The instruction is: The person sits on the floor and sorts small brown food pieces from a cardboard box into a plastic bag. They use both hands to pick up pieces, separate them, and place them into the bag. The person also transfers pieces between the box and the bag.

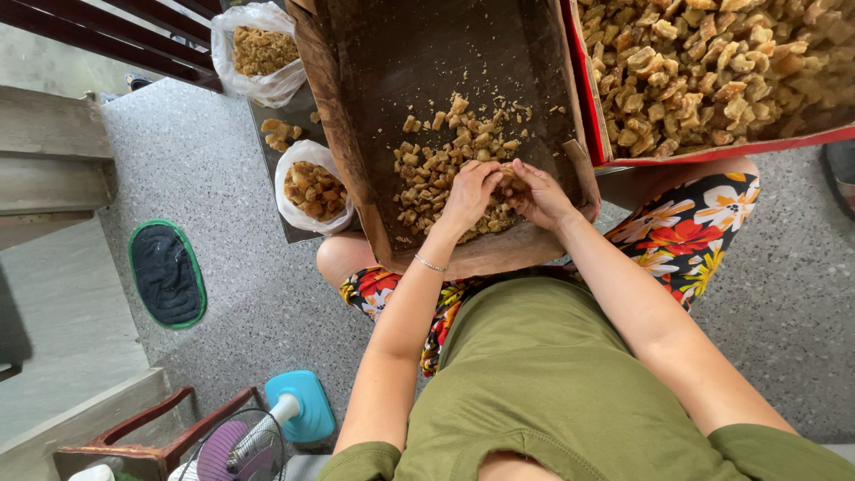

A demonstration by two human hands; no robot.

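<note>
A brown cardboard box (374, 134) rests against my knees, with a heap of golden fried chunks (436, 169) in its lower half. My left hand (469, 194) and my right hand (537, 196) meet over the near edge of the heap. Both are closed around a small clump of chunks (509, 178) held between the fingertips. A thin bracelet (430, 264) circles my left wrist.
A red-rimmed box (712, 71) full of the same chunks stands at the upper right. Two clear plastic bags of chunks (312, 189) (261, 52) sit on a dark tray at the left. A green-edged mat (166, 273), a concrete step and a small fan (267, 432) lie on the left floor.
</note>
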